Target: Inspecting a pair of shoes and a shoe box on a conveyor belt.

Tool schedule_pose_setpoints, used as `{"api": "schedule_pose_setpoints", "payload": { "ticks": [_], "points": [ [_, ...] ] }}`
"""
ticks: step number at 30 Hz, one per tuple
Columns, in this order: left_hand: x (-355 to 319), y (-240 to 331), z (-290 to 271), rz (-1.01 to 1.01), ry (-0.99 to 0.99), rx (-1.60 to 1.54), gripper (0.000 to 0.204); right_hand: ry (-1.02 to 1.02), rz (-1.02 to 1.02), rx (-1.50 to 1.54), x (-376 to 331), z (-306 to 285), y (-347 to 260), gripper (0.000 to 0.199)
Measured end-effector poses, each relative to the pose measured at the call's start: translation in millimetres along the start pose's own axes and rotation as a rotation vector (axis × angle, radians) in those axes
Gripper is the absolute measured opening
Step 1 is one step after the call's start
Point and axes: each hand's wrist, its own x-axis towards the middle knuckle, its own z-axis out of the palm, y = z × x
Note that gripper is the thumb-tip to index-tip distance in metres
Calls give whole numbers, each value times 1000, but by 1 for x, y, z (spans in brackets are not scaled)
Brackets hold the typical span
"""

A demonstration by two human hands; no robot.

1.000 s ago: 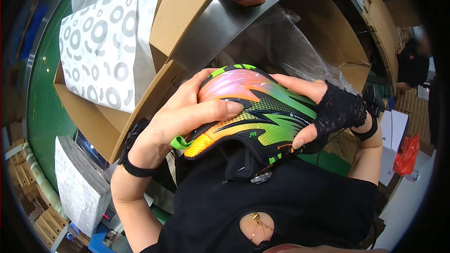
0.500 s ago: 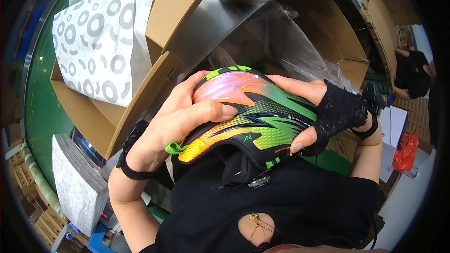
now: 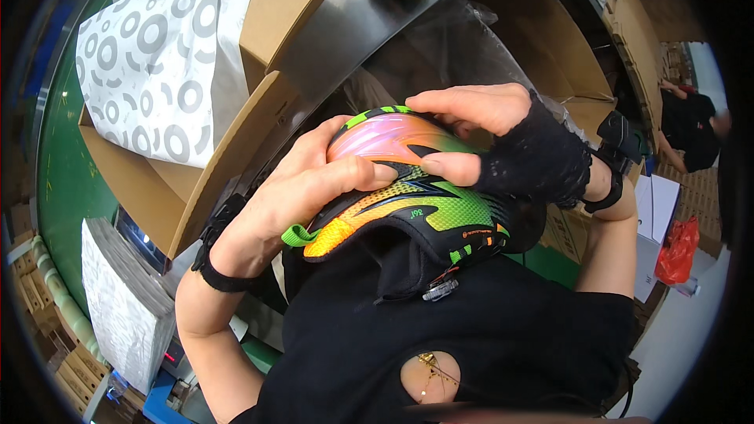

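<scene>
A sports shoe (image 3: 393, 204) in shiny orange, pink and green with black trim lies on its side in front of my chest. Its dark opening faces me, with a closure dial (image 3: 440, 290) at the near edge and a green pull loop at the heel. My left hand (image 3: 314, 188) grips the heel half, thumb pressed on the side. My right hand (image 3: 491, 129), in a black lace fingerless glove, has its thumb on the shoe's side and its fingers over the far sole edge. The fingertips behind the shoe are hidden.
At the left, an open carton (image 3: 228, 165) holds patterned white paper (image 3: 149, 55), above a stack of white sheets (image 3: 126, 298). Past the metal ledge (image 3: 338, 39) sits a dark-and-orange item. Clear plastic film (image 3: 510, 47) lies by another carton. A red bag (image 3: 677, 251) and another person (image 3: 691, 129) are at right.
My right hand has shifted left and away from me along the shoe, its thumb moving from the near edge to the middle of the side. My left hand keeps its grip.
</scene>
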Motion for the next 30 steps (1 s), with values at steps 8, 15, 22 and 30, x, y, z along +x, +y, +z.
{"api": "schedule_pose_setpoints", "payload": {
  "ticks": [8,15,22,30],
  "points": [
    [-5,-3,2,13,56,4,62,-14,-26,-166,11,7,-5,41],
    [-5,-5,-2,21,44,62,61,-63,-52,-219,14,4,-10,39],
    [-7,1,4,-24,67,95,59,-158,-38,-303,18,0,-11,38],
    [-6,3,9,-48,93,188,61,-161,-76,-322,23,0,-5,35]
  ]
}}
